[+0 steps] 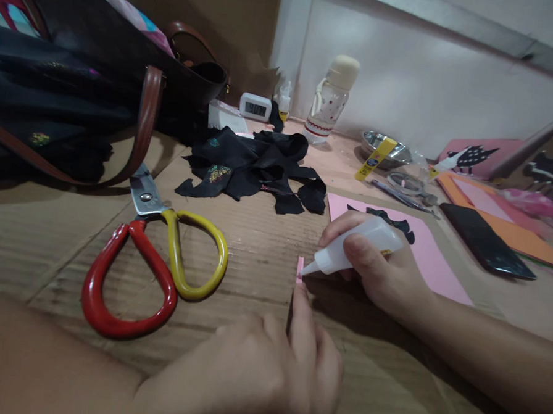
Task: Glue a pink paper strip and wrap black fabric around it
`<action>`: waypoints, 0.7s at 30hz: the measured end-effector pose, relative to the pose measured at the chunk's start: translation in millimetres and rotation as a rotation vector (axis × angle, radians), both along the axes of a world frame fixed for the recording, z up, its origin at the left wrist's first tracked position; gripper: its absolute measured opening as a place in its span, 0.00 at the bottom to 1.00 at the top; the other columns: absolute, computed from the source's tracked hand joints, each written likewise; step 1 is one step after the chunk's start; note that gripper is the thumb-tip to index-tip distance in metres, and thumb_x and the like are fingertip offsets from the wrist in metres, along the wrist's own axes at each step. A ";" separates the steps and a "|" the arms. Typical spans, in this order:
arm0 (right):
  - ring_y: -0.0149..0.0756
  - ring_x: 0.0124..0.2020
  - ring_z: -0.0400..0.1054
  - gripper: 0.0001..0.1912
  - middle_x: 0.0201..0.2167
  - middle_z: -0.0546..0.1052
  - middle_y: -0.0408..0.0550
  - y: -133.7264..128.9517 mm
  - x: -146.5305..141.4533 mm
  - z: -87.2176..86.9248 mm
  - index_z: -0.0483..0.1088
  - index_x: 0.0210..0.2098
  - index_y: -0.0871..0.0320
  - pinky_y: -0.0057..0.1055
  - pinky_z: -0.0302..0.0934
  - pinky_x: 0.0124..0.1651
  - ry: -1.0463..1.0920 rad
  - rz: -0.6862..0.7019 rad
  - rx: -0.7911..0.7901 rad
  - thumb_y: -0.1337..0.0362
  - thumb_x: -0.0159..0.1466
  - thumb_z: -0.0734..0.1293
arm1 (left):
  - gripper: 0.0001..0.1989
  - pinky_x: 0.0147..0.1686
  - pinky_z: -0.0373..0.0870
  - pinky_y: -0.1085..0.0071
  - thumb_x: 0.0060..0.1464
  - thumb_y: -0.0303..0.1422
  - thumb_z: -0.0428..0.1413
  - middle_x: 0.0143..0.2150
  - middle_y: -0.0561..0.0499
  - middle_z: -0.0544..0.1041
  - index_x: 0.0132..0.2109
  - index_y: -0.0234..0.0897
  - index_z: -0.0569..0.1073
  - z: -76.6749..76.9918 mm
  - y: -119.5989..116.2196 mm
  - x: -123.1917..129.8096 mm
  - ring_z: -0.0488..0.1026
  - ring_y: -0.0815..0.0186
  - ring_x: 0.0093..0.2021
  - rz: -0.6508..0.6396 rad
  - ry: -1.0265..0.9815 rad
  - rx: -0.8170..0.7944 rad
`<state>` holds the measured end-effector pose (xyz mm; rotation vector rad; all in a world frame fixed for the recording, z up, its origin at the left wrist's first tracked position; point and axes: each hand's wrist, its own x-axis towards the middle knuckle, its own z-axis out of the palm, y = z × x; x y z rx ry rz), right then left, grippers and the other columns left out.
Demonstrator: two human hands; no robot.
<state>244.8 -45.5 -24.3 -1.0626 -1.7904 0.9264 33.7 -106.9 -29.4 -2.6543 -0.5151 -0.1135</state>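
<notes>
My right hand (380, 262) is closed around a white squeeze glue bottle (365, 239), tilted so that its nozzle points down and left. The nozzle tip meets a small pink paper strip (299, 271) lying on the cardboard. My left hand (268, 367) holds the near end of that strip down with an outstretched index finger, the other fingers curled in. Behind my right hand lies a pink paper sheet (434, 258) with a black cut-out piece (398, 224) on it, partly covered by the hand.
Large scissors (155, 275) with red and yellow handles lie at left, near a black bag (125, 82). Black fabric scraps (255, 169), a water bottle (328, 101), a digital clock (255, 107) and a metal bowl (397, 150) stand behind. A phone (485, 239) is at right.
</notes>
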 end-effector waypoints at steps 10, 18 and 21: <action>0.28 0.19 0.63 0.25 0.21 0.72 0.40 1.3 0.4 -0.2 0.73 0.29 0.56 0.27 0.57 0.21 -0.012 0.014 0.022 0.40 0.66 0.69 | 0.13 0.16 0.68 0.74 0.59 0.26 0.56 0.52 0.29 0.82 0.51 0.28 0.76 0.4 -1.9 -3.5 0.76 0.64 0.23 -0.011 -0.002 0.006; 0.31 0.20 0.67 0.23 0.25 0.77 0.44 -1.8 -0.1 1.6 0.74 0.31 0.55 0.28 0.58 0.19 -0.075 0.022 0.072 0.40 0.66 0.69 | 0.14 0.16 0.67 0.73 0.59 0.26 0.56 0.50 0.29 0.83 0.52 0.27 0.76 0.3 0.9 -1.3 0.76 0.64 0.22 -0.010 -0.002 0.000; 0.34 0.22 0.70 0.21 0.25 0.78 0.45 -2.8 -1.1 4.0 0.74 0.31 0.53 0.29 0.62 0.21 -0.105 0.055 0.118 0.42 0.66 0.70 | 0.14 0.16 0.67 0.73 0.60 0.27 0.58 0.52 0.29 0.82 0.52 0.27 0.76 1.3 0.5 -1.1 0.76 0.64 0.23 -0.005 -0.004 -0.006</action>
